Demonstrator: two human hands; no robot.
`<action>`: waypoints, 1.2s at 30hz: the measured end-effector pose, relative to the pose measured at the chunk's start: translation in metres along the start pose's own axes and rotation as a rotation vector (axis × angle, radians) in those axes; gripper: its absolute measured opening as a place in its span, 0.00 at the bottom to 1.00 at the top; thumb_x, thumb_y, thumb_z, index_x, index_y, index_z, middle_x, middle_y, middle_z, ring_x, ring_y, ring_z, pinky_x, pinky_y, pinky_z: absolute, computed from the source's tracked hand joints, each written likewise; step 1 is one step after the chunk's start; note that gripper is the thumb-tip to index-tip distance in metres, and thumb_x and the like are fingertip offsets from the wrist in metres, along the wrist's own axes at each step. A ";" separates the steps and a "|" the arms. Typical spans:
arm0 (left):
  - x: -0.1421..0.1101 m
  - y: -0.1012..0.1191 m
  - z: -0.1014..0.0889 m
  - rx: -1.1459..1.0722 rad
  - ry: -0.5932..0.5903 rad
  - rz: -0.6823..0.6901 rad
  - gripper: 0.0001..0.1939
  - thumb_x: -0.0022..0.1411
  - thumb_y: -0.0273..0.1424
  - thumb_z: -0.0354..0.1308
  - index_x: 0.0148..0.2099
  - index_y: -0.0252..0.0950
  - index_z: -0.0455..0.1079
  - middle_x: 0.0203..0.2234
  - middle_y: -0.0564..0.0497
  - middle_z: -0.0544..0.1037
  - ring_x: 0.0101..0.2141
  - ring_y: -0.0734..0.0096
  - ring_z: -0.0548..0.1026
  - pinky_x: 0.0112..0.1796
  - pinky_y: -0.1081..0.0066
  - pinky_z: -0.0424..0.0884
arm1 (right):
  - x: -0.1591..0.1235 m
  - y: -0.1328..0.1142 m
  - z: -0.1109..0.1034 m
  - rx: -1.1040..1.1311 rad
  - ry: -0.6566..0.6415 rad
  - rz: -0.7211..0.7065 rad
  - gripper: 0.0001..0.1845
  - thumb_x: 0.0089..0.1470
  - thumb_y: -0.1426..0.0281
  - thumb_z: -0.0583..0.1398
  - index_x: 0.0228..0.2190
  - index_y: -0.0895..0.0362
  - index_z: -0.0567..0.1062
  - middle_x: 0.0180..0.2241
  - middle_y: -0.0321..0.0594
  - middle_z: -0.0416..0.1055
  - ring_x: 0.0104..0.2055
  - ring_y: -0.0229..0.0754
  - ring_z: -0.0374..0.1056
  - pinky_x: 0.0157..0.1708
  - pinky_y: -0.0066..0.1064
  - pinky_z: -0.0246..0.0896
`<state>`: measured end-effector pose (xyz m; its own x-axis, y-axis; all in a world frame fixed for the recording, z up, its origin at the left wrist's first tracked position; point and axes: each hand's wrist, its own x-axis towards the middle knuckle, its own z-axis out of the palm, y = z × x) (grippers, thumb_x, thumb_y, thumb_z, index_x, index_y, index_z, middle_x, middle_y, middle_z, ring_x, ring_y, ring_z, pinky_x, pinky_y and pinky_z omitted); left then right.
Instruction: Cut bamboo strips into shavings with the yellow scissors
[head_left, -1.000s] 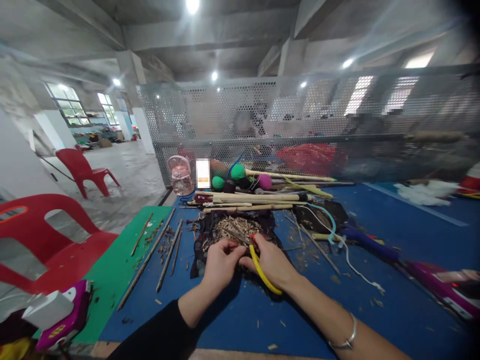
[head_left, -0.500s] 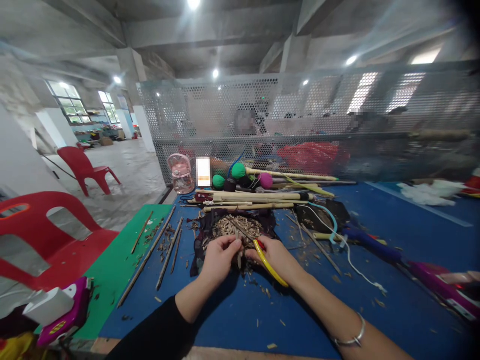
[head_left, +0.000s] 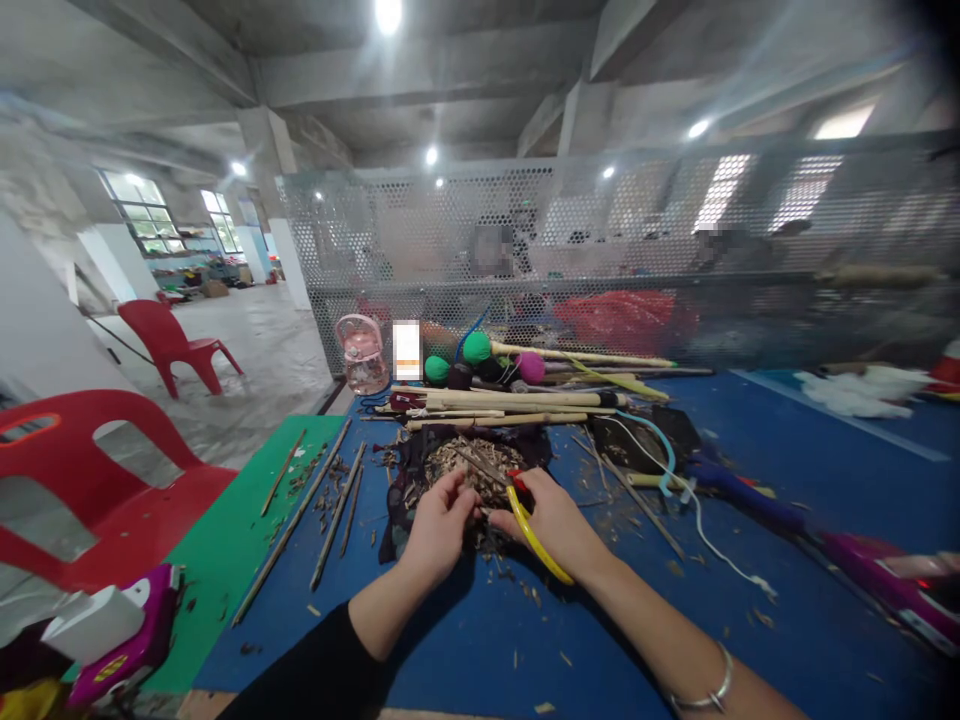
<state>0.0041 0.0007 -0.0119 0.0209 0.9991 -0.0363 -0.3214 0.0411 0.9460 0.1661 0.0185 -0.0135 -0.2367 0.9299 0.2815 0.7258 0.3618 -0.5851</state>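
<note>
My right hand is wrapped round a pair of scissors with yellow and red handles. Their dark blades point up and left over a pile of brown dried chips. Beside it, my left hand pinches a small dried stem piece, mostly hidden by the fingertips. The thumbs of both hands are close together at the near side of the pile. A dark cloth lies under the chips.
Long thin sticks lie left on the blue tabletop. Bamboo rods and green balls are behind the pile, before a perforated metal screen. A white cord trails at right; a red chair stands left.
The scissor blades stay over the pile. The stem piece, which stood upright between my fingers, is now mostly hidden. My left fingertips have shifted slightly, and the view has tilted a little.
</note>
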 end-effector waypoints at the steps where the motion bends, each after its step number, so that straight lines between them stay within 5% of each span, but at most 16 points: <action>1: 0.000 0.001 0.001 -0.008 -0.001 0.001 0.25 0.43 0.39 0.64 0.42 0.32 0.67 0.22 0.54 0.71 0.22 0.80 0.69 0.29 0.77 0.65 | 0.000 -0.001 0.000 0.004 -0.001 -0.001 0.21 0.42 0.58 0.63 0.36 0.58 0.69 0.34 0.41 0.65 0.36 0.43 0.64 0.37 0.33 0.60; 14: -0.003 -0.001 0.004 0.007 -0.181 0.079 0.14 0.49 0.32 0.61 0.39 0.31 0.70 0.33 0.44 0.77 0.32 0.67 0.75 0.39 0.67 0.69 | -0.008 -0.016 0.001 -0.170 0.055 -0.091 0.29 0.39 0.56 0.63 0.40 0.58 0.63 0.41 0.47 0.63 0.44 0.50 0.60 0.41 0.40 0.56; 22: -0.003 -0.001 0.004 0.060 -0.126 0.134 0.12 0.49 0.30 0.59 0.38 0.30 0.71 0.34 0.44 0.78 0.35 0.64 0.75 0.39 0.67 0.70 | -0.009 -0.014 0.003 -0.174 0.089 -0.128 0.33 0.35 0.54 0.65 0.41 0.57 0.63 0.42 0.47 0.63 0.45 0.51 0.60 0.41 0.40 0.55; 27: -0.003 -0.009 0.003 0.075 -0.143 0.092 0.12 0.51 0.33 0.57 0.38 0.31 0.70 0.31 0.45 0.78 0.31 0.66 0.76 0.37 0.66 0.70 | -0.008 -0.017 0.007 -0.183 0.057 -0.071 0.26 0.39 0.54 0.62 0.35 0.58 0.64 0.35 0.46 0.67 0.37 0.48 0.64 0.36 0.36 0.57; 36: -0.009 -0.012 0.001 0.323 -0.032 0.236 0.10 0.56 0.34 0.52 0.34 0.32 0.70 0.28 0.47 0.77 0.30 0.69 0.74 0.33 0.72 0.68 | -0.004 -0.010 0.007 -0.162 -0.061 0.009 0.22 0.40 0.54 0.62 0.29 0.55 0.61 0.25 0.37 0.68 0.26 0.39 0.64 0.25 0.26 0.49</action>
<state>0.0089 -0.0084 -0.0224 0.0129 0.9799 0.1993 -0.0065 -0.1992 0.9799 0.1555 0.0117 -0.0137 -0.2647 0.9372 0.2271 0.8214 0.3426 -0.4560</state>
